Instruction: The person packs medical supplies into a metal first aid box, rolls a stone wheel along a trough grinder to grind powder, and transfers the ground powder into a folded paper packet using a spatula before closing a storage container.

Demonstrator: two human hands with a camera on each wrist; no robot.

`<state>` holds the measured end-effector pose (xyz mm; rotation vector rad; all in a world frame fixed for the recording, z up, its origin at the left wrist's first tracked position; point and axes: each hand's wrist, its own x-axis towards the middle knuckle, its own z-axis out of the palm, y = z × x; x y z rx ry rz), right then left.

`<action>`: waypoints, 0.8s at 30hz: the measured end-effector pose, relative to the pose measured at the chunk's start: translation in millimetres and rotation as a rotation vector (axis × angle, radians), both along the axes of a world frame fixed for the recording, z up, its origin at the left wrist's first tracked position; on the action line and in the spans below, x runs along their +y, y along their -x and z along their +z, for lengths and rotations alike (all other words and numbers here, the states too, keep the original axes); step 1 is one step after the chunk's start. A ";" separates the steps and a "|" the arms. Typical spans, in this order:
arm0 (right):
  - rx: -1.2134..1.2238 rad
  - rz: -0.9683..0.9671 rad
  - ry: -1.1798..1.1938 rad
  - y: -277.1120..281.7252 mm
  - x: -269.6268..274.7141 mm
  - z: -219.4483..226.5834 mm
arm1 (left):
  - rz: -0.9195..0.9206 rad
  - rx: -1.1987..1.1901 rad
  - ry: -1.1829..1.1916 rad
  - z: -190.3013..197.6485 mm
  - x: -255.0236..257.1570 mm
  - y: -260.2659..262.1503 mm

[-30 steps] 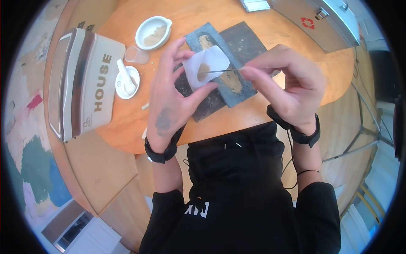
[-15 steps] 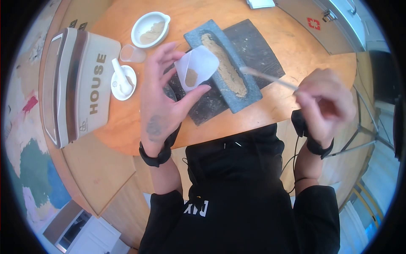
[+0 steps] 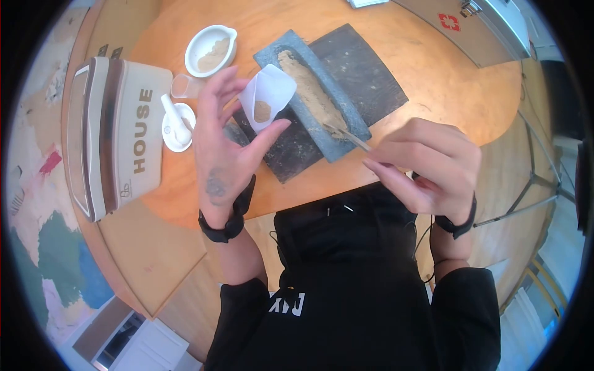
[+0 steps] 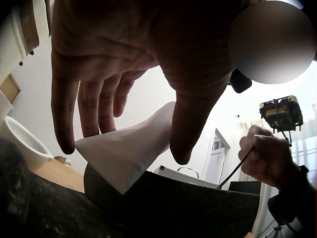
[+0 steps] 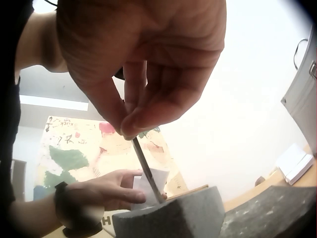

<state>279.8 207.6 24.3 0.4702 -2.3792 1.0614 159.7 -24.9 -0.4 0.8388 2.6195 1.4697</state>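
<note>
My left hand (image 3: 226,151) holds a folded white paper cone (image 3: 272,89) between thumb and fingers, with brown powder (image 3: 262,111) inside it. In the left wrist view the paper (image 4: 126,148) spans the gap from fingers to thumb. A grey stone trough (image 3: 292,42) lies tilted across a dark slab (image 3: 362,71), a long bed of tan powder (image 3: 312,93) in its hollow. My right hand (image 3: 433,164) pinches a thin metal tool (image 3: 357,141), whose tip touches the powder at the trough's near end. The right wrist view shows the tool (image 5: 146,168) slanting down behind the stone's edge (image 5: 173,218).
At the left stand a bowl of pale powder (image 3: 192,59), a small clear cup (image 3: 183,86), a white pestle (image 3: 175,117) on a little dish (image 3: 168,137), and a box marked HOUSE (image 3: 151,80). A metal case (image 3: 489,43) stands at the back right.
The right hand has taken the tool out of the paper cone, swung right, then come back to the trough's near end. The left hand has shifted left with the cone.
</note>
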 end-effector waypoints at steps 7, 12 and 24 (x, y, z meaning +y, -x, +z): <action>-0.022 -0.082 0.060 16.1 -11.5 -32.2 | -0.017 0.042 0.014 -1.4 -3.2 -0.1; -0.046 -0.159 0.153 20.0 -14.0 -38.0 | 0.002 0.040 0.054 -0.1 -1.7 -1.8; 0.079 -0.169 0.232 16.6 -0.4 -28.6 | 0.069 -0.009 0.135 1.9 -0.7 -4.1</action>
